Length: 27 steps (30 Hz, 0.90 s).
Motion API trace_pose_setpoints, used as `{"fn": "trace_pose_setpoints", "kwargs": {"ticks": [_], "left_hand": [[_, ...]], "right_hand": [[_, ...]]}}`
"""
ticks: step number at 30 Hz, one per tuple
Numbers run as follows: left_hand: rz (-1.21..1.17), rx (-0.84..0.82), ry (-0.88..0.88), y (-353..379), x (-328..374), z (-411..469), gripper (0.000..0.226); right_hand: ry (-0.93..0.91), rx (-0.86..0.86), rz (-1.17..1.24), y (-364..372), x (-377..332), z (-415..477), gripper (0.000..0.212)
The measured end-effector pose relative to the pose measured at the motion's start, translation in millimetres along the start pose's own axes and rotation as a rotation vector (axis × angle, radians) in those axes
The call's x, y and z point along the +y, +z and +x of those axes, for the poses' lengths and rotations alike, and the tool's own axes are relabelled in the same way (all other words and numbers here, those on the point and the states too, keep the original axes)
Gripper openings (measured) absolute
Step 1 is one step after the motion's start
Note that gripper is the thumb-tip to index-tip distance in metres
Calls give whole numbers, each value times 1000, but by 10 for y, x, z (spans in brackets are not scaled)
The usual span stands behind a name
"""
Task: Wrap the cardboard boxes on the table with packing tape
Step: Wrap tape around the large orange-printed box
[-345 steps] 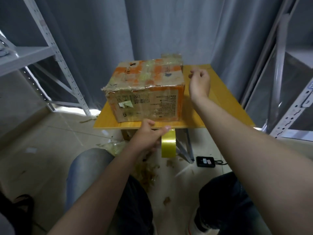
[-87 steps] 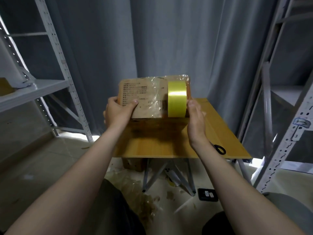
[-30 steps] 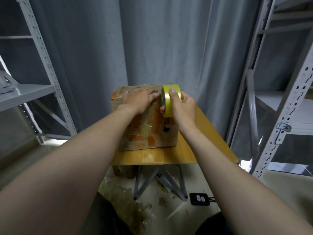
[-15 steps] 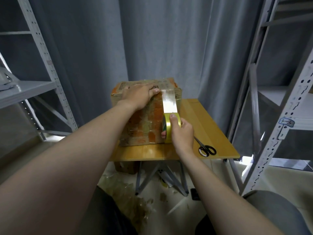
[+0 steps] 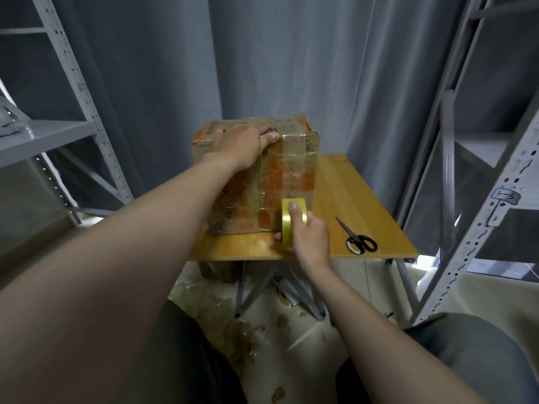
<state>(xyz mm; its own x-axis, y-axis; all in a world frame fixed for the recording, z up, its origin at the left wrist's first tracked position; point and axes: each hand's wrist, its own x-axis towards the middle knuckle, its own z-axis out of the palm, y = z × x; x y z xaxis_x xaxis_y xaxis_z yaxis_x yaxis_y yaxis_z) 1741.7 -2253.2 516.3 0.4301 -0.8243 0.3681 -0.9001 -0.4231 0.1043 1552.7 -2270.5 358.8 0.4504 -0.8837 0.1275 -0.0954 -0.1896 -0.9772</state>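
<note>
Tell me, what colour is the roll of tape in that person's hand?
Yellow: the tape roll, gripped by the right hand, shows clearly in the head view.

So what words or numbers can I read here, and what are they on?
"7-3", handwritten, first digit unsure: on the small tag hanging on the right shelf post.
Print and a barcode on top of the cardboard box: too blurred to read.
Tape roll and scissors: no writing shows.

A small tag (image 5: 505,196) on the right shelf post (image 5: 472,243) carried handwriting resembling "3-3". Print on the cardboard box (image 5: 294,125) was too small to read.
</note>
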Motion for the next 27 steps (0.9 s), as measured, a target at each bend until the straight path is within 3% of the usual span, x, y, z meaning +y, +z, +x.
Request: {"fn": "trace_pose_setpoints", "kwargs": {"ticks": [4,12,15,19,21,23,25,27], "left_hand": [[-10,-10,-5,-8,12,-16,59],[4,40,29,13,-23,-45,62],[-91,164,96,52,-55,-96,63],[-327,531,84,176,-191,-373,71],[-392,706,-9,352,-334,-582,80],[-541,764,-209,599,-479,-802,89],[-756,640,-458,840,-574,-984,90],[-897,420,-646,1042,-627,-1081,73]], "right_hand": [[75,-19,-42,27,66,-31,40],[36,18,-78,15,17,15,31],[66,67,-71,4,79,-8,40],[44,188,5,-65,135,49,33],[0,243,11,-141,157,143,36],[-4,253,15,-195,165,258,38],[30,217,21,-212,160,366,36],[64,165,20,-201,160,446,37]]}}
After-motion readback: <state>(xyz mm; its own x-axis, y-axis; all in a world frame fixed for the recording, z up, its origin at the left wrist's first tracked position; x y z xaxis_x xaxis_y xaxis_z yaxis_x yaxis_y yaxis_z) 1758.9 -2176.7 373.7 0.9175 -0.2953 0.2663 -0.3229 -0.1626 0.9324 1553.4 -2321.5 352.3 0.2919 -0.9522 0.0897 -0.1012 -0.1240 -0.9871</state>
